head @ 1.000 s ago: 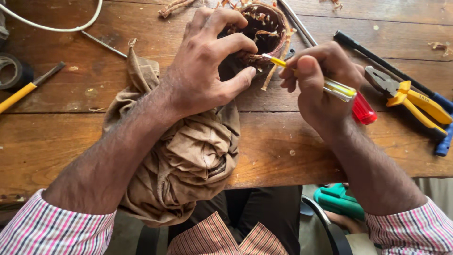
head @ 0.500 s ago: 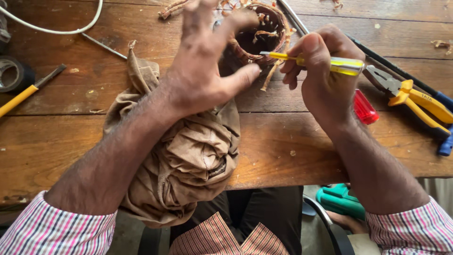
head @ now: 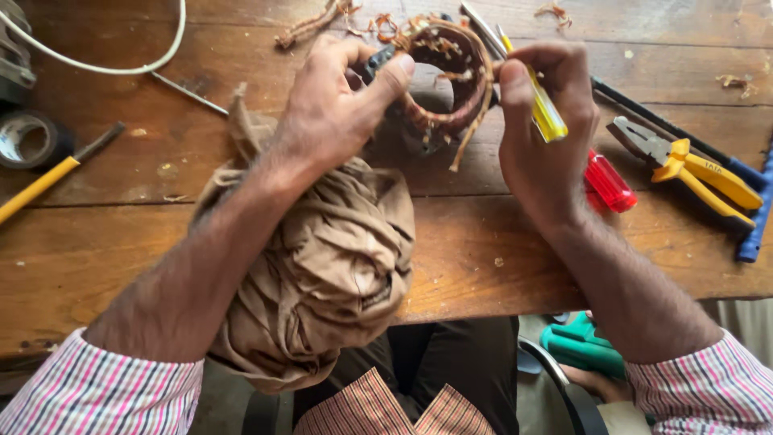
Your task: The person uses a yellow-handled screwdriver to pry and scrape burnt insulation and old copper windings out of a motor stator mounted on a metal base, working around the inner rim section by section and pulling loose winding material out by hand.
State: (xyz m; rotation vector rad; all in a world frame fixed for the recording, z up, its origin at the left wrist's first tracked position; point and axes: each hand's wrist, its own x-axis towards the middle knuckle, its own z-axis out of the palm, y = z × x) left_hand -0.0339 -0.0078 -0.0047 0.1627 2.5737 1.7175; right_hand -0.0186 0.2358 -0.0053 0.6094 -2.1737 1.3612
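Observation:
My left hand [head: 334,109] grips a round motor stator [head: 443,80] wound with copper wire, holding it tilted on the wooden workbench [head: 483,258]. Loose copper strands hang from the stator's ring. My right hand [head: 543,133] is closed around a yellow-handled screwdriver [head: 543,109], whose tip points up toward the stator's right rim. A crumpled brown cloth [head: 322,266] lies under my left forearm and hangs over the bench's front edge.
A red-handled tool [head: 608,181] lies just right of my right hand. Yellow-handled pliers [head: 692,165] and a blue tool [head: 753,221] sit at the right. A tape roll [head: 28,137], yellow-handled tool [head: 40,185] and white cable [head: 113,60] are at the left.
My left hand closed its fingers around the stator and tipped it up. My right hand swung the yellow screwdriver from lying sideways to pointing upward beside the stator's rim.

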